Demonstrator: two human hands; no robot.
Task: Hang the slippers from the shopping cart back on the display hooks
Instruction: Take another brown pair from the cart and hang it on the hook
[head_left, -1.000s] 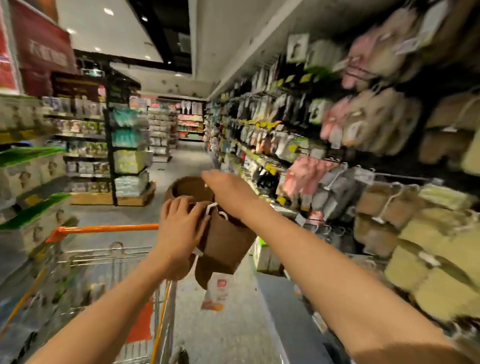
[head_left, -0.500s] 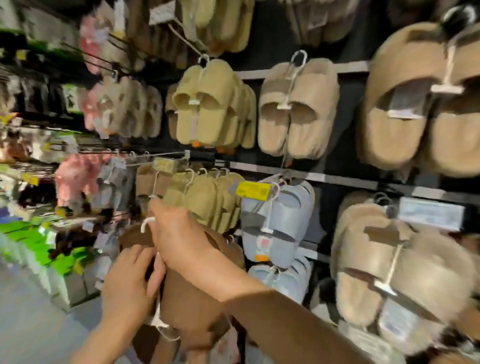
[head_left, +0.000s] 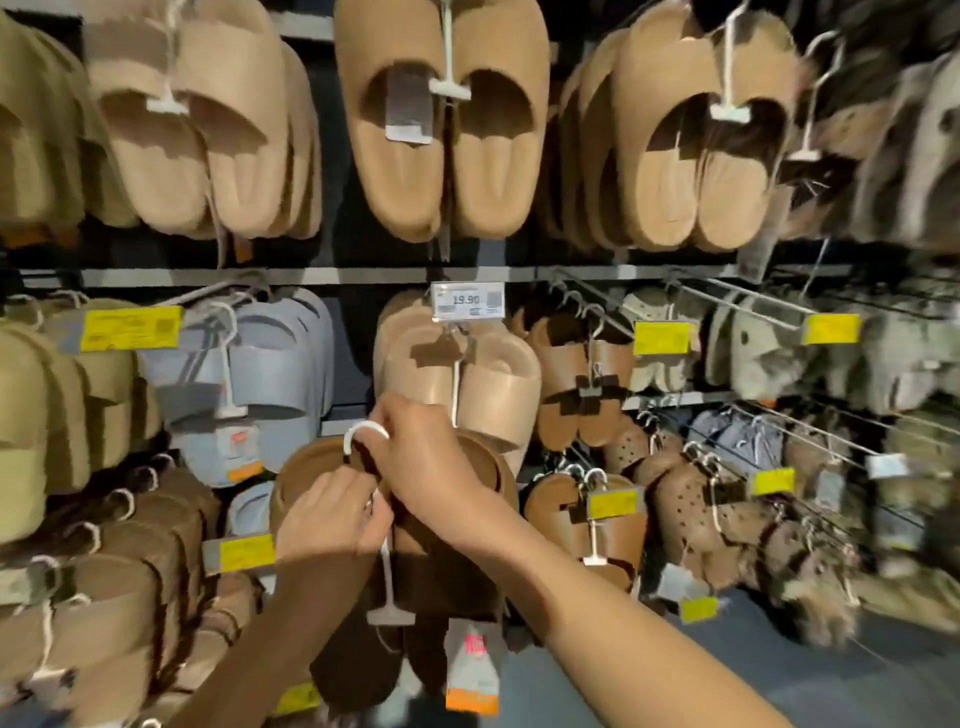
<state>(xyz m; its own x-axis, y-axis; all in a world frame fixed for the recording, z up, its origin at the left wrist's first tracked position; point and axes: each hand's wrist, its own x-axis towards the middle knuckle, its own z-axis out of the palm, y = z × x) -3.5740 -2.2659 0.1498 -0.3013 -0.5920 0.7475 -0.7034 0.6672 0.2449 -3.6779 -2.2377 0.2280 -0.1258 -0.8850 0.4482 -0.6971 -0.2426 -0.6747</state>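
Both hands (head_left: 332, 519) (head_left: 426, 457) grip brown slippers (head_left: 441, 571), apparently by the white hanger (head_left: 358, 434).

Retail display wall, seen close up. A dark back panel (head_left: 353, 332) carries horizontal grey rails (head_left: 311, 276), from which wire pegs (head_left: 737, 296) project toward the viewer. Yellow price labels (head_left: 131, 328) sit at the peg ends; one white label (head_left: 468, 300) reads 19.90. Rows of beige, tan, grey and brown footwear (head_left: 441, 130) fill the wall from top to bottom. A strip of grey floor (head_left: 779, 670) shows at lower right. Lighting is dim and warm, with blurred edges.
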